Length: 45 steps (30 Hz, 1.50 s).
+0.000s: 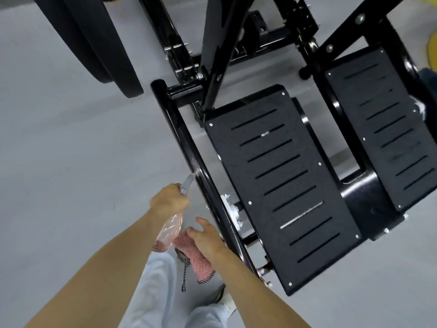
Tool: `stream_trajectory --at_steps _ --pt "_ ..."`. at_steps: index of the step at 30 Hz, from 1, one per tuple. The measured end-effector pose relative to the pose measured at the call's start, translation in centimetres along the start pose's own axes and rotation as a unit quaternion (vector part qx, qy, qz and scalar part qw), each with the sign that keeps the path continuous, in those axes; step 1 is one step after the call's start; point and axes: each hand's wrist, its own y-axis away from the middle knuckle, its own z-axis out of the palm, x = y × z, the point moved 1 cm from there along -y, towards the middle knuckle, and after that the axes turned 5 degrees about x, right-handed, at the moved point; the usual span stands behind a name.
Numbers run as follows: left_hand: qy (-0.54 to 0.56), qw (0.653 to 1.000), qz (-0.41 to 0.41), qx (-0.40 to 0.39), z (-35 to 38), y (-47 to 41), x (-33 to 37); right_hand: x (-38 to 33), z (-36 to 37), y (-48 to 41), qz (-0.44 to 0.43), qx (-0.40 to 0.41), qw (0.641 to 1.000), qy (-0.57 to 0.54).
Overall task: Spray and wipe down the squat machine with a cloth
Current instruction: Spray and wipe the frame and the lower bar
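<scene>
Black gloss tube, the side rail of the squat machine, runs on a slant just ahead of both hands, from far beyond the fingertips back down past the right wrist. The left hand is nearer the stretch to be wetted, its fingers wrapped round the neck of the spray bottle, the nozzle all but touching the rail. Just behind it, the right hand grips the rolled pink cloth, thumb and forefinger loose. I'd say the cloth needs only a short reach forward and rightward.
</scene>
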Motion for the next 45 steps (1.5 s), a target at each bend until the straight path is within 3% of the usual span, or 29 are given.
stream_trajectory --at_steps 16,26,38,41,45 --pt "-0.031 0.998 0.015 -0.062 14.7 14.1 -2.6 19.1 -6.5 7.7 0.021 0.046 0.999 -0.020" --pt "-0.123 0.988 0.048 -0.079 20.1 19.0 -4.5 25.0 -7.9 9.7 0.054 0.075 0.995 -0.025" --pt "-0.291 0.936 0.150 -0.128 23.1 20.5 -2.4 27.2 -10.3 9.6 0.089 0.108 0.988 -0.072" --pt "-0.234 0.951 0.165 -0.114 23.5 20.8 -0.2 27.2 -11.4 9.2 0.089 0.110 0.987 -0.079" --pt "-0.062 0.981 0.168 -0.073 23.6 20.5 4.4 27.0 -12.8 9.3 0.106 0.111 0.981 -0.119"
